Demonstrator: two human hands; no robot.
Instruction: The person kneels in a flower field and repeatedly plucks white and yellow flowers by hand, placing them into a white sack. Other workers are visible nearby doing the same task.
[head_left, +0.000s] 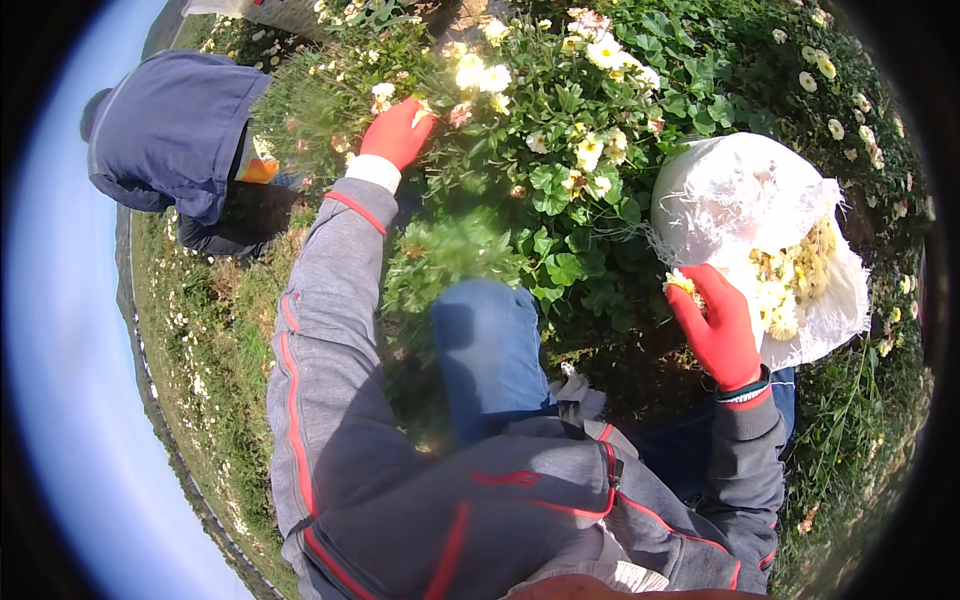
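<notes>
My left hand (397, 133), in a red glove, is among the flowering bushes at the upper left, its fingertips at a pale flower head (422, 112). My right hand (716, 322), also red-gloved, holds a yellow and white flower head (681, 283) between thumb and fingers. Just beyond it stands a white woven sack (739, 187) with a frayed, folded rim, and picked pale yellow flowers (784, 292) show in its mouth. White and yellow blooms (589, 150) stand on the bush in front of me.
Another person (172, 127) in a dark blue jacket bends over the plants at the left. My knee in blue jeans (487, 345) is against low green leaves (562, 266). More flowering plants (832, 97) grow beyond the sack, and a flower field (202, 360) stretches off at the left.
</notes>
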